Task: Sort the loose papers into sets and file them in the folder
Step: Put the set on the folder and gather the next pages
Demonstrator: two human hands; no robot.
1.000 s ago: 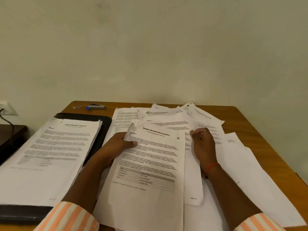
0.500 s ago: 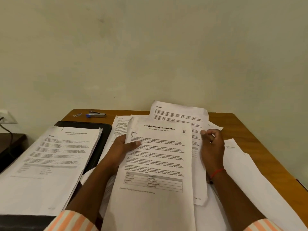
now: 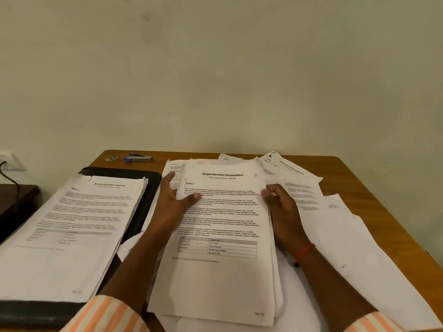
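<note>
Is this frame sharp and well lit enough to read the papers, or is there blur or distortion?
Head view: dim, warm light, no glare; the title on the internship stack reads, its body text is soft; the right hand is motion-blurred at the thumb; the transcript stack is blurrier; the wide-angle lens splays the table edges.

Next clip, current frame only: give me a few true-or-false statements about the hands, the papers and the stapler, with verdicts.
1. The left hand and right hand both hold the internship stack. True.
2. The stapler lies on the transcript stack. False: it lies at the far edge of the table, apart from that stack.
3. The transcript stack rests on the black folder. True.
4. The right wrist is bare. False: it wears a red band.
5. No papers lie right of the internship stack. False: loose sheets lie there.
</note>
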